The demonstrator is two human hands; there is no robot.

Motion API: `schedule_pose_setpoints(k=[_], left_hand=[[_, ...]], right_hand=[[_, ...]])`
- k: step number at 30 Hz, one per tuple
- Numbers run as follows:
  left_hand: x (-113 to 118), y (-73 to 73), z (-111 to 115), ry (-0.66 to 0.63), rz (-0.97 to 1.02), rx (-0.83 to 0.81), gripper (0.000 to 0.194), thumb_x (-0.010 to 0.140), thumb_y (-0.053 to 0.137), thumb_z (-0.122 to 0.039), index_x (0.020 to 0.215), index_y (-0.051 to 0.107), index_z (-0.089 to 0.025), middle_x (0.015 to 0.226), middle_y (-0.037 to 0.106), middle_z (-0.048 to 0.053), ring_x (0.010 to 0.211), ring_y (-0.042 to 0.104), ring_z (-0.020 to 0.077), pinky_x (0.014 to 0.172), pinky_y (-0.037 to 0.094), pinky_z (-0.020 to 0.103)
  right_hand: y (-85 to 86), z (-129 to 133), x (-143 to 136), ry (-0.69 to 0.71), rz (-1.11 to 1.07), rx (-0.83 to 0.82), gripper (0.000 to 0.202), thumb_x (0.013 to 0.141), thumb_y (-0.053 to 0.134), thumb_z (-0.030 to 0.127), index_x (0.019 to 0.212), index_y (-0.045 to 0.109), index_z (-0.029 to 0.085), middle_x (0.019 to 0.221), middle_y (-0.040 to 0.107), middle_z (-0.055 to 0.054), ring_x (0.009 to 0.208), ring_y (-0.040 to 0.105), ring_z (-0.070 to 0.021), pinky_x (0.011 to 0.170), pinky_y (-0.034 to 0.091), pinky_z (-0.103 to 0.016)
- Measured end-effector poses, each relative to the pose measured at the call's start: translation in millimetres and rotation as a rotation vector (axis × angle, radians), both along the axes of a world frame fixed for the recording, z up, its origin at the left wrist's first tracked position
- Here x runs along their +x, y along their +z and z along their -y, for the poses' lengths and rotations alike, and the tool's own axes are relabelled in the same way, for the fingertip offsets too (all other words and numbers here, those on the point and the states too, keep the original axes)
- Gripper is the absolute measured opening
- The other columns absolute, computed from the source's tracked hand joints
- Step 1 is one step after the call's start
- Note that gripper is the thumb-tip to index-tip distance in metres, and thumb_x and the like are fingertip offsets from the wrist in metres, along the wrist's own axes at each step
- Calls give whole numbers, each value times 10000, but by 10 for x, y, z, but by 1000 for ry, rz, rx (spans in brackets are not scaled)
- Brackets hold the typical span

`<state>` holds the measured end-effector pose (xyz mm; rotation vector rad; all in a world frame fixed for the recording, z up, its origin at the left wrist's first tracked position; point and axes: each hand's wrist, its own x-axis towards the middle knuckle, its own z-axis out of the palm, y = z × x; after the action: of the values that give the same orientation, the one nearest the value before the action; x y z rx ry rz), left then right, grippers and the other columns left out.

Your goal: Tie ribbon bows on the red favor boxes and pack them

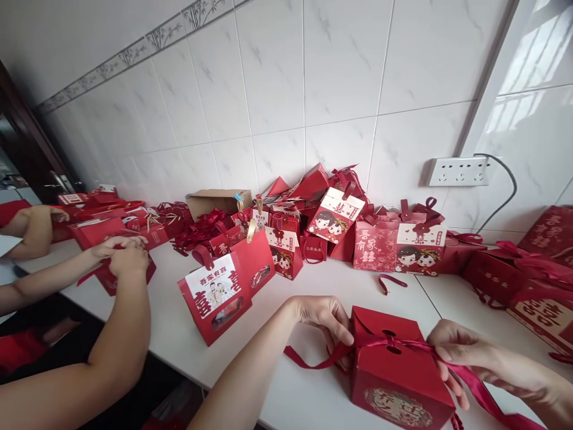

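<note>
A red gift box (398, 373) with a gold print on its front stands on the white table before me. A dark red ribbon (414, 344) runs through the hole in its top and is crossed there. My left hand (324, 319) pinches one end of the ribbon at the box's left edge, and a loose tail hangs past it. On the other side, my right hand (465, 355) grips the opposite length between thumb and fingers, its tail trailing to the lower right. The ribbon looks stretched between both hands.
Red gift boxes (219, 292) stand to the left, with more piled along the tiled wall near a cardboard box (215, 203). A short ribbon piece (391, 282) lies behind my box. A co-worker's hands (128, 254) handle a red box at left. A power strip (459, 172) is on the wall.
</note>
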<state>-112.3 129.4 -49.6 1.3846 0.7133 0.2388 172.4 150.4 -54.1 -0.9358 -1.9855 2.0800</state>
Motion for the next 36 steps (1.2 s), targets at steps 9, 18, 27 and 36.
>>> schedule_pose_setpoints(k=[9, 18, 27, 36], left_hand=[[29, 15, -5, -2, 30, -19, 444, 380, 839, -503, 547, 688, -120, 497, 651, 61, 432, 584, 176, 438, 489, 281], [-52, 247, 48, -87, 143, -127, 334, 671, 715, -445, 678, 682, -113, 302, 521, 9, 260, 489, 143, 289, 369, 196], [-176, 430, 111, 29, 218, 4, 261, 644, 737, -414, 660, 730, -154, 210, 321, -36, 245, 483, 143, 255, 273, 166], [-193, 721, 212, 310, 491, 183, 242, 624, 753, -371, 590, 705, -137, 535, 573, 37, 482, 545, 113, 435, 437, 208]], right_hand=[[2, -41, -50, 72, -51, -1, 516, 584, 678, 649, 543, 646, 135, 464, 550, -55, 321, 528, -132, 313, 358, -240], [244, -21, -32, 111, -263, -69, 286, 629, 772, 345, 663, 620, 105, 540, 629, -6, 400, 546, -85, 347, 446, -175], [347, 5, 50, 84, -410, 111, 296, 674, 727, 384, 619, 619, 114, 581, 595, -31, 532, 524, -95, 447, 411, -187], [511, 200, -113, -147, -793, 131, 158, 583, 763, 316, 546, 687, 183, 1013, 651, -73, 786, 564, -148, 695, 467, -283]])
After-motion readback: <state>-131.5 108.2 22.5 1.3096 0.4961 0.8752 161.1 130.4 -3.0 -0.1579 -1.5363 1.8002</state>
